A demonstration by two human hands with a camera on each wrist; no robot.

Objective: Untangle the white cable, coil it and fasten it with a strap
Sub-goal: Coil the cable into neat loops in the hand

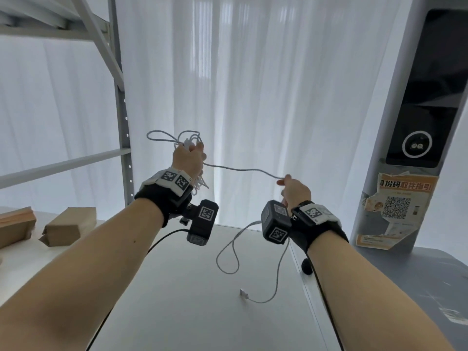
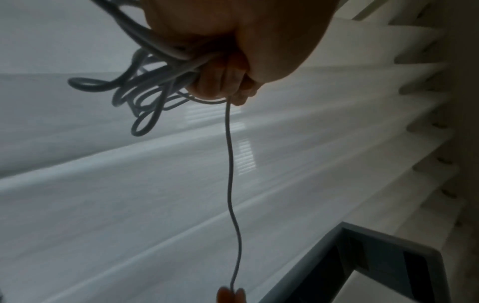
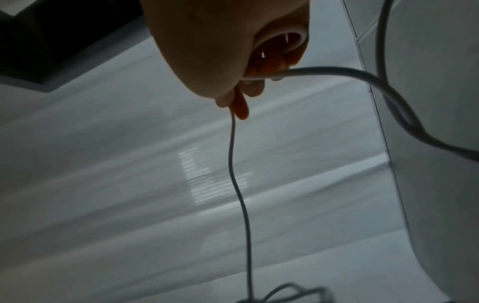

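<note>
I count one white cable (image 1: 243,170), held up in the air by both of my hands above the white table (image 1: 177,287). My left hand (image 1: 188,158) is fisted around a tangled bundle of it; several loops stick out past the fingers (image 2: 220,82), too knotted for me to count exactly. One single strand runs from that fist across to my right hand (image 1: 295,190), which pinches it between thumb and fingertip (image 3: 239,110). From the right hand the cable drops, makes one loop above the table, and ends in one white connector (image 1: 244,293) lying on the tabletop. Two brown cardboard packages (image 1: 69,225) sit at the table's left edge. One grey metal shelf frame (image 1: 122,138) stands left, white curtains (image 1: 253,84) behind. One kiosk column (image 1: 417,122) at right carries one QR-code poster (image 1: 395,209)
</note>
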